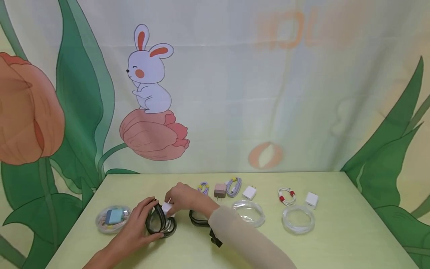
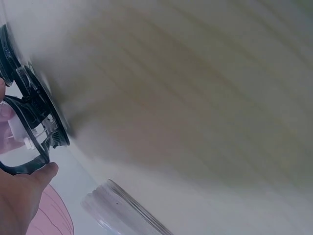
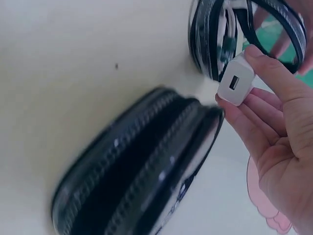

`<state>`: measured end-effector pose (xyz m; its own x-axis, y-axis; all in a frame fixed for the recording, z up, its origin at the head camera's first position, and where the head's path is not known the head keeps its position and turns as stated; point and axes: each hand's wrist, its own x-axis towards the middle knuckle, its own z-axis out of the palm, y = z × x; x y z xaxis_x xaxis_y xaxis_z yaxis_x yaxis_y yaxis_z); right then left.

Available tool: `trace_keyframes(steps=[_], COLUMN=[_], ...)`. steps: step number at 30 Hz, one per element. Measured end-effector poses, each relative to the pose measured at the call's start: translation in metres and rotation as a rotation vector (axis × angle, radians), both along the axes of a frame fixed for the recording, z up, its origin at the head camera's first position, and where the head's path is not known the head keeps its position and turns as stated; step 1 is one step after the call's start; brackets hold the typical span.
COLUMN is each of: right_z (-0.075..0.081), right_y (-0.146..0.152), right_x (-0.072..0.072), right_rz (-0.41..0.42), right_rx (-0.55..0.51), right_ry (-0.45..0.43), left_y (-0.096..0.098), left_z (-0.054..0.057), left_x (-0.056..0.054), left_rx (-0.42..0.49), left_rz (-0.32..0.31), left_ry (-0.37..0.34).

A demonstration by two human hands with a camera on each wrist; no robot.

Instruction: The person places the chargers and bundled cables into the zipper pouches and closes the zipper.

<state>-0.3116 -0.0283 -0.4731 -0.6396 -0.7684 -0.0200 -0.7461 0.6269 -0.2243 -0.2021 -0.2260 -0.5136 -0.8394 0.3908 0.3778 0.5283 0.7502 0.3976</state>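
Note:
My left hand (image 1: 134, 228) grips a round, clear pouch with a black zip edge (image 1: 162, 216) by its raised lid, fingers at the top and thumb at the lower edge. The pouch is unzipped, and a pale coiled cable (image 3: 230, 22) shows inside it. Between thumb and fingers my right hand (image 1: 186, 197) pinches a white USB charger (image 3: 236, 81), its port facing the right wrist camera. That charger is right at the pouch's opening. In the left wrist view, the left thumb (image 2: 45, 174) presses on the black edge.
Another black-zip pouch (image 1: 199, 223) lies under the right forearm. A filled clear case (image 1: 100, 226) is at the left. Farther back are lilac cables (image 1: 234, 186), a pink charger (image 1: 220, 189), white chargers (image 1: 249, 192) and a white cable (image 1: 286, 197). Two clear round cases (image 1: 298, 220) lie right of centre.

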Motion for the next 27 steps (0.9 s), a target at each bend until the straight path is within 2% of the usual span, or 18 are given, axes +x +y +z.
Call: trace_keyframes(steps=[9,14,21,27], right_z=[-0.009,-0.013,-0.015,-0.011], right_y=[-0.013,-0.012,-0.004,0.003], right_x=[0.012,0.015,0.014,0.014], right_rz=[-0.050,-0.021,0.021,0.096], right_rx=[0.036,0.018,-0.095,-0.093], right_ry=[0.003,-0.016,-0.207,-0.247], left_y=[0.001,0.001,0.000,-0.002], left_z=[-0.003,-0.002,0.000,-0.001], left_x=[-0.003,-0.002,-0.002,-0.002], left_rx=[0.010,0.011,0.011,0.019], left_rz=[-0.003,-0.008,-0.007,-0.007], left_ry=[0.033,0.052,0.070,0.042])
